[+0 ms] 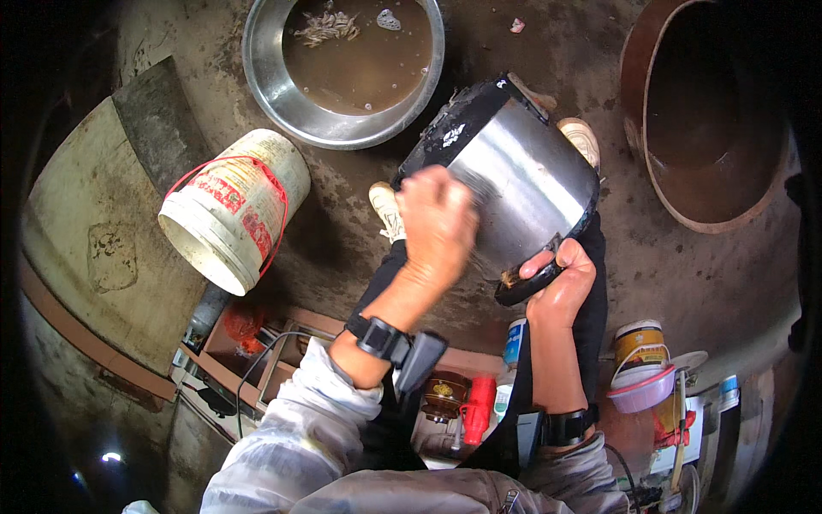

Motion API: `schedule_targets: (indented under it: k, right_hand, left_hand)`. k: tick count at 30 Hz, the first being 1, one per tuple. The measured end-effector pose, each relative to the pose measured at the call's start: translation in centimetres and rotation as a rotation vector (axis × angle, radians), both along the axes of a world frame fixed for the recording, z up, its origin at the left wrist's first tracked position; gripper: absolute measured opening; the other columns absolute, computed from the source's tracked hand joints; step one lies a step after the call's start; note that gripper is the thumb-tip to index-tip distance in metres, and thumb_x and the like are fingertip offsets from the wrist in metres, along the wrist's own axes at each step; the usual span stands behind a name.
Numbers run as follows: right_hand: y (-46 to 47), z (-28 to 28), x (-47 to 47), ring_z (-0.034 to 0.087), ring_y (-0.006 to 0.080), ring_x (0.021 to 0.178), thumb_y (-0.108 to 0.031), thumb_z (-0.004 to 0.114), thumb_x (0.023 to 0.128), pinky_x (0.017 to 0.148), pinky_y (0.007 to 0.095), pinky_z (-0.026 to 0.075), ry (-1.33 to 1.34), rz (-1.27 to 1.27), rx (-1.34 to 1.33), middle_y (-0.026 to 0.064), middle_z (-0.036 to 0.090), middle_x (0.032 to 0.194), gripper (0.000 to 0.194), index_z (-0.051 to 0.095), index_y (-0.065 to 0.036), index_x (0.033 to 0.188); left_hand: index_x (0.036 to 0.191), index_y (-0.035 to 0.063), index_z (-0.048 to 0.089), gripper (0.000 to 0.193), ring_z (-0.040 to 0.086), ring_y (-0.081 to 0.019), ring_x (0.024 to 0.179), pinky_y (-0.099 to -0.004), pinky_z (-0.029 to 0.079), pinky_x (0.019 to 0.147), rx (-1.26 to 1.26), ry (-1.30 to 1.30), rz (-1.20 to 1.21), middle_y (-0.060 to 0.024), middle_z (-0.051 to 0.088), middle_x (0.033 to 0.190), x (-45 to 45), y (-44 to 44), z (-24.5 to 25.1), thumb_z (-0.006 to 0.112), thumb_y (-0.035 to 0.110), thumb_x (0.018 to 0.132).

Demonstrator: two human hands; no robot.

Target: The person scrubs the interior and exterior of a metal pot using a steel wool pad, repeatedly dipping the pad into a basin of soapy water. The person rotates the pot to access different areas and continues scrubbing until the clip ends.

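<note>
A stainless steel pot (530, 183) lies tilted on its side above the person's legs, its base blackened and flaking. My right hand (565, 283) grips the black side handle (530, 279) at its lower edge. Against the pot's wall, near the blackened base, my left hand (440, 221) is blurred, with curled fingers around what looks like a grey scouring pad (478, 186). The pad is mostly hidden by the fingers. A second handle (528, 99) shows at the pot's far side.
A steel basin (262, 70) of murky water stands beyond the pot. To the left, a white plastic bucket (231, 212) with a red handle lies tipped. A large brown vessel (636, 96) stands at the right. Shoes (387, 209) flank the pot on the wet, stained floor (648, 270).
</note>
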State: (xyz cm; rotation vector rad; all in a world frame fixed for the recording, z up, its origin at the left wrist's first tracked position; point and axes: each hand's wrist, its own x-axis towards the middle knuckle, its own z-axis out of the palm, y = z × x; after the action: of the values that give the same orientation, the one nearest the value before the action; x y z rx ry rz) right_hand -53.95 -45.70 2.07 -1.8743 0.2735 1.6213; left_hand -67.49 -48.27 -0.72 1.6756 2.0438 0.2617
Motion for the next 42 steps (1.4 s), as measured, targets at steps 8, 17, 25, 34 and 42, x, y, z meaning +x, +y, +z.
schedule_targets:
  k: [8,17,25,34,42]
  right_hand:
    - [0.4,0.1,0.0,0.046,0.0245,0.038,-0.005,0.037,0.078,0.041,0.0329,0.041,0.021,-0.021,0.006,0.018,0.05,0.046,0.02,0.034,-0.013,0.06]
    - [0.4,0.2,-0.2,0.046,0.0233,0.037,-0.004,0.037,0.078,0.041,0.0306,0.041,-0.012,0.042,0.011,0.0168,0.05,0.046,0.022,0.034,-0.014,0.059]
    - [0.3,0.1,-0.2,0.047,0.024,0.038,-0.006,0.037,0.08,0.042,0.0313,0.04,-0.003,0.055,0.017,0.0181,0.05,0.046,0.021,0.035,-0.013,0.06]
    - [0.0,0.1,-0.1,0.047,0.0258,0.038,-0.008,0.037,0.078,0.043,0.0326,0.041,0.0,0.103,0.045,0.0206,0.052,0.048,0.02,0.035,-0.011,0.059]
    - [0.1,0.2,-0.2,0.046,0.0251,0.038,-0.007,0.037,0.078,0.04,0.0338,0.039,-0.006,0.108,0.05,0.0211,0.052,0.049,0.021,0.035,-0.012,0.058]
  left_hand:
    - [0.08,0.0103,0.049,0.023,0.047,-0.0304,0.088,-0.0418,0.035,0.073,0.019,-0.038,0.002,-0.0113,0.049,0.098,-0.6,-0.8,-0.1,0.066,0.009,0.065]
    - [0.083,0.0065,0.049,0.029,0.045,-0.031,0.089,-0.0423,0.034,0.073,-0.066,0.058,0.206,-0.0138,0.048,0.095,0.3,1.7,0.2,0.066,0.001,0.06]
    - [0.085,0.0078,0.051,0.03,0.044,-0.0306,0.089,-0.0409,0.033,0.072,-0.115,0.088,0.174,-0.0121,0.048,0.098,0.7,2.9,0.5,0.066,0.001,0.06]
    - [0.084,0.0073,0.054,0.031,0.045,-0.0306,0.091,-0.0408,0.035,0.074,-0.137,0.092,0.096,-0.0103,0.048,0.097,0.9,1.9,0.1,0.071,0.004,0.058]
    - [0.085,0.0085,0.052,0.033,0.046,-0.03,0.089,-0.041,0.035,0.073,-0.141,0.119,0.046,-0.0114,0.048,0.1,-0.3,2.0,0.3,0.071,0.005,0.059]
